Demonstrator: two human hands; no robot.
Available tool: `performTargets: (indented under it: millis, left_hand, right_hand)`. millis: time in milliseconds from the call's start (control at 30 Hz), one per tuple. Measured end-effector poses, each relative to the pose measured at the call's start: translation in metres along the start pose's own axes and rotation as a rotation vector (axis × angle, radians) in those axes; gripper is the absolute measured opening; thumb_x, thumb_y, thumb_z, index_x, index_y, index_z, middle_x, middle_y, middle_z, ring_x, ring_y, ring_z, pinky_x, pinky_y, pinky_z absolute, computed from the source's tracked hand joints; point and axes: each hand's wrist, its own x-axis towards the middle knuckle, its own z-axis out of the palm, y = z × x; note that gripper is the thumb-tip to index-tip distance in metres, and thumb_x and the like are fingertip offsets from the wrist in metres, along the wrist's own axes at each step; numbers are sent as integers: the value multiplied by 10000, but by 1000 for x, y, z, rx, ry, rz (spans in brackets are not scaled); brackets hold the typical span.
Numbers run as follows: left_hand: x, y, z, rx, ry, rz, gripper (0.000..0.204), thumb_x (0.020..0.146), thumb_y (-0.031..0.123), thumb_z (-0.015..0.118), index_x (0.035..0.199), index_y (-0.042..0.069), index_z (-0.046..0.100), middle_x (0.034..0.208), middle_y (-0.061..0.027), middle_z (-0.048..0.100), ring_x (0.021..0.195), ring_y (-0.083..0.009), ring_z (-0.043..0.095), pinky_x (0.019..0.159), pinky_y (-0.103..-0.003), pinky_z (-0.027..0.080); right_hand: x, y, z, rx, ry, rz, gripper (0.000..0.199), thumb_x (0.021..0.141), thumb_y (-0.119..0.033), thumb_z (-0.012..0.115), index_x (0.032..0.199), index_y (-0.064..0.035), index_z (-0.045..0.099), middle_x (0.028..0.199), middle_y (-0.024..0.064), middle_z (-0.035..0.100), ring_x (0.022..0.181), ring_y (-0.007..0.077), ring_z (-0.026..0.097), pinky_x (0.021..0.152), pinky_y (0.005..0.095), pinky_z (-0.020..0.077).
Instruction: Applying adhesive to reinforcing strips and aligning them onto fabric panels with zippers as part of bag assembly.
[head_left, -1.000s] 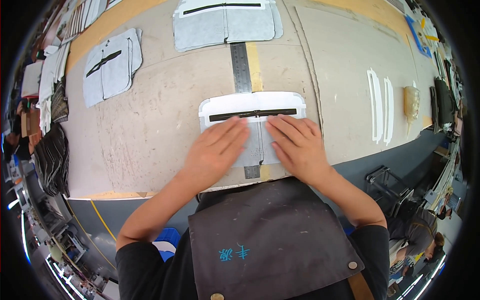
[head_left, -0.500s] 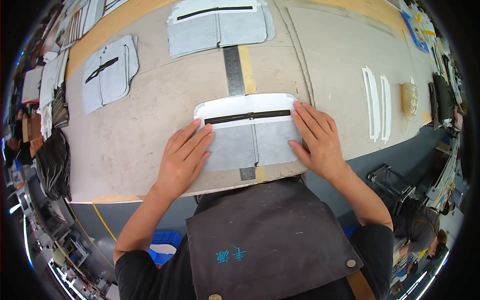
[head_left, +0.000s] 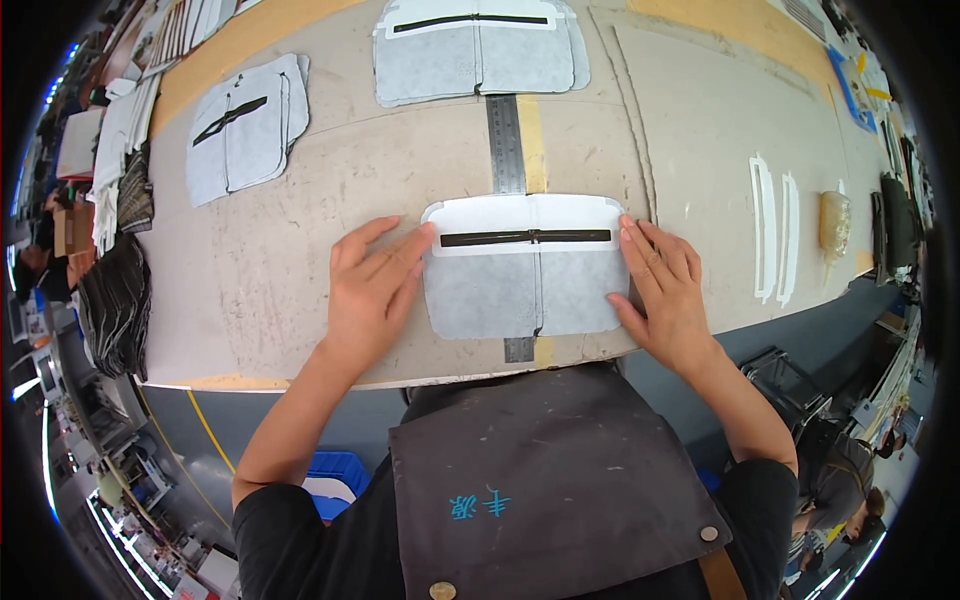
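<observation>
A light grey fabric panel (head_left: 482, 292) with rounded corners lies flat in front of me. Across its upper part runs a white strip framing a black zipper (head_left: 490, 239), and a seam goes down its middle. My left hand (head_left: 375, 285) is open beside the panel's left edge, its index fingertip at the white border. On the opposite side my right hand (head_left: 668, 300) rests with fingers stretched out, fingertips at the right edge. A metal ruler (head_left: 508, 145) and a yellow strip (head_left: 534, 145) run under the panel and show above and below it.
A stack of similar panels (head_left: 430, 70) lies at the far side, a smaller stack (head_left: 235, 150) at the left. White strips (head_left: 764, 230) and a yellowish bottle (head_left: 834, 228) are on the right. Dark pieces (head_left: 112, 305) hang at the table's left edge. A person (head_left: 845, 475) is at lower right.
My left fingers have drawn back from the panel's face to its left edge and spread apart. My right fingertips have slipped down a little from the upper right corner. The whole view has shifted.
</observation>
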Motion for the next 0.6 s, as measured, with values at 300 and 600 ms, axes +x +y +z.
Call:
performTargets:
  millis: [300, 600]
  left_hand:
    - [23, 2, 3, -354, 31, -378, 253, 824, -53, 679, 1054, 45, 712, 890, -58, 663, 964, -235, 557, 810, -297, 481]
    - [70, 31, 40, -331, 143, -31, 329, 698, 49, 790, 1012, 51, 694, 946, -55, 573, 916, -257, 512, 787, -371, 439]
  right_hand:
    - [9, 3, -7, 400, 76, 106, 758, 731, -48, 767, 1412, -25, 436, 1380, 153, 450, 1209, 344, 444, 999, 422, 379]
    - [63, 1, 2, 557, 185, 93, 529, 717, -12, 777, 1217, -39, 604, 1177, 113, 519, 1093, 295, 491, 899, 355, 451]
